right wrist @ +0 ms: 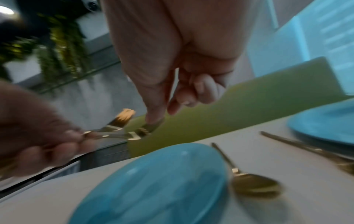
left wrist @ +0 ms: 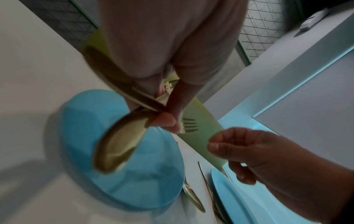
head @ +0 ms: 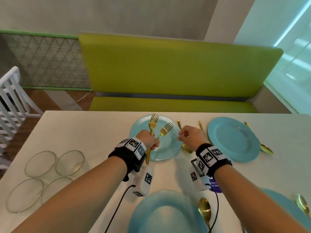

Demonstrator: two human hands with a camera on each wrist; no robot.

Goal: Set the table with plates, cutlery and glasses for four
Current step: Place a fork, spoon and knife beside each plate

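Observation:
My left hand (head: 149,140) grips two gold forks (head: 159,130) by their handles, tines up, above the far left blue plate (head: 168,150). In the left wrist view the fork handles (left wrist: 116,148) cross over that plate (left wrist: 138,178). My right hand (head: 180,136) hovers just right of the fork tines and holds nothing; thumb and forefinger point out slightly apart, the other fingers curl in. The right wrist view shows the forks (right wrist: 122,121) close to my thumb. A second far plate (head: 233,139) and a near plate (head: 166,214) lie on the table.
Several empty glasses (head: 55,165) stand grouped at the near left. Gold spoons lie beside the plates (head: 186,149), (head: 265,148), (head: 204,211). Another blue plate (head: 284,206) is at the near right. A green bench (head: 168,68) runs behind the table and a white chair (head: 10,98) stands left.

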